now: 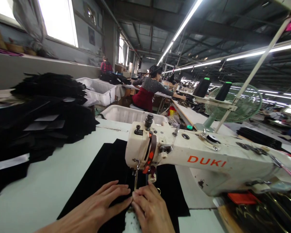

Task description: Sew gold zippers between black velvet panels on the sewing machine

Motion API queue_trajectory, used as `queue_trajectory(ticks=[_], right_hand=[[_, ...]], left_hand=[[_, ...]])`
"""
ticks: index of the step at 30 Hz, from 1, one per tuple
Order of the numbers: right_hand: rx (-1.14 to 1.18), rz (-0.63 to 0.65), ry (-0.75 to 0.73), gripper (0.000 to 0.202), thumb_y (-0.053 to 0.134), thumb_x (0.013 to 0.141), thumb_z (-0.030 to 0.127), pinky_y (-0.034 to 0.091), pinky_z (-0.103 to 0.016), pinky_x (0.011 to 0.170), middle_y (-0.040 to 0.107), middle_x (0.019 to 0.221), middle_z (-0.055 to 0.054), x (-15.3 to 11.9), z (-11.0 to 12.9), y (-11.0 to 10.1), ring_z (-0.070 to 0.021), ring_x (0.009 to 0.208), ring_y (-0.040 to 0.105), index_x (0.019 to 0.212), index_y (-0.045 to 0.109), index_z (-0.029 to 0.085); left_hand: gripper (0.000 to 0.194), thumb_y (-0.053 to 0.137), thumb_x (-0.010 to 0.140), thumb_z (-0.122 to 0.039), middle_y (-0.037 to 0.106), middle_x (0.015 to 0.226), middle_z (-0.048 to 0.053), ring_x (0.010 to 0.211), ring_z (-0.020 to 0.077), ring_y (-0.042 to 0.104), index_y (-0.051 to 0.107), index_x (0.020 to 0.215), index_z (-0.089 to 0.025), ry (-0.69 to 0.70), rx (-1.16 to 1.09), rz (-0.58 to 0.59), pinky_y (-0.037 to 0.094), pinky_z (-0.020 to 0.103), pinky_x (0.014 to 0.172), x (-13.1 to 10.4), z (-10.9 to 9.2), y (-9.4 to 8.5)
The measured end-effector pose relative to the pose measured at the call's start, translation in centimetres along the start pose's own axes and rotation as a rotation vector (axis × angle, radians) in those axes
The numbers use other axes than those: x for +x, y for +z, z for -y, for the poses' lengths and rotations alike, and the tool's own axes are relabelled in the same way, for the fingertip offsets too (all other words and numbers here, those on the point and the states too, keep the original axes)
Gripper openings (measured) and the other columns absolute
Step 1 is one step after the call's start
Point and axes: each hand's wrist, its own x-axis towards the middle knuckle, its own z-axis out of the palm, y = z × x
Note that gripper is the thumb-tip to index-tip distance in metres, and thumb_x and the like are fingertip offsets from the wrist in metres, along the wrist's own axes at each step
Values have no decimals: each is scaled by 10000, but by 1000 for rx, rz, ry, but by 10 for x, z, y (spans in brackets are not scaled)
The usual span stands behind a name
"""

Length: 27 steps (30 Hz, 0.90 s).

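Right hand (151, 208), six o'clock, fingertips pressed together over black cloth (97, 171); my left hand (94, 204), seven, spread. I judge this cloth-guiding, needing steady alignment.

Table (46, 181) — pale green-white, smooth top. On it: one sewing machine (177, 147), off-white, lettered "DUKI" in orange; black cloth (102, 168), flat beneath the machine head, spreading to both sides; left — one large uneven pile (63, 119), black pieces, pale slips among them.
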Motion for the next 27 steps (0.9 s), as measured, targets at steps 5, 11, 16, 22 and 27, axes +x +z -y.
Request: queue_trajectory(ticks=[5,11,16,22,27], right_hand=[[-14,13,65,291,661,780,7,602,-275,716,707,912,-19,11,-9,7,-207,816,701,969,672,228],[-68,86,144,323,680,781,18,585,-379,874,719,1002,-37,19,-17,8,-240,895,702,1023,684,233],[-198,111,342,402,766,718,127,548,-527,903,669,1155,-162,15,-18,5,-367,1065,628,1103,653,156],[-356,220,390,255,691,778,172,508,-522,874,673,1100,-162,31,-13,5,-363,1029,598,1032,686,143],[-389,335,386,204,674,842,226,481,-485,866,684,1085,-144,45,-12,-4,-344,1051,594,1035,704,166]], left_hand=[[882,788,770,-526,357,1580,75,1412,451,311,335,1517,-397,-101,-18,252,392,622,1052,26,-5,-25],[873,827,748,-476,372,1564,105,1406,448,305,383,1493,-371,-101,-1,228,359,627,1047,45,-2,-37],[829,798,777,-514,371,1565,105,1404,434,328,404,1489,-357,-43,44,199,361,629,1050,52,3,-37],[808,779,800,-509,407,1547,123,1405,431,337,409,1495,-328,-25,107,209,365,630,1053,51,6,-31],[707,693,881,-518,441,1535,110,1418,388,350,416,1498,-313,39,130,162,340,591,1101,52,8,-28]])
